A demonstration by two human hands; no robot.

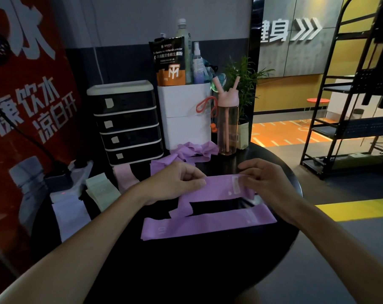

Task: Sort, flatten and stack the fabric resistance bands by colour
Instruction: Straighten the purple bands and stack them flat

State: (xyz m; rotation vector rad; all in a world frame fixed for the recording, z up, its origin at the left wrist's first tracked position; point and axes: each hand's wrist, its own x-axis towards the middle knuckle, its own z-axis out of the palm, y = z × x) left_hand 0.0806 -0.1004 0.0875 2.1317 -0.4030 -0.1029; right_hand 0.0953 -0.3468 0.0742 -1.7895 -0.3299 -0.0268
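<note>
Dim light falls on a round black table (pixel 208 270) in a gym, with a red banner with white characters (pixel 21 84) on the left and a black metal shelf rack (pixel 351 106) on the right over orange flooring. At the table's far edge stand a black drawer unit with 4 drawers (pixel 129 126), a white box holding bottles and a pouch (pixel 186 115), a pink straw water bottle (pixel 228 126) and a green potted plant (pixel 245 84).

Just above the table's middle, a purple fabric resistance band with a white sewn label (pixel 217 187) is stretched between both hands. The left hand (pixel 175 183) pinches its left end between thumb and curled fingers; the right hand (pixel 267 181) holds the right end beside the label. Its long axis runs left to right, and its lower left part sags and creases.

Nearer the person, a second purple band printed with numerals (pixel 208 227) lies flat, also running left to right, its right end slightly farther away. A crumpled heap of purple bands (pixel 195 150) sits by the white box. On the left lie a pale pink band (pixel 125 176), a pale green stack (pixel 100 189) and a whitish band (pixel 69 216), each flat.
</note>
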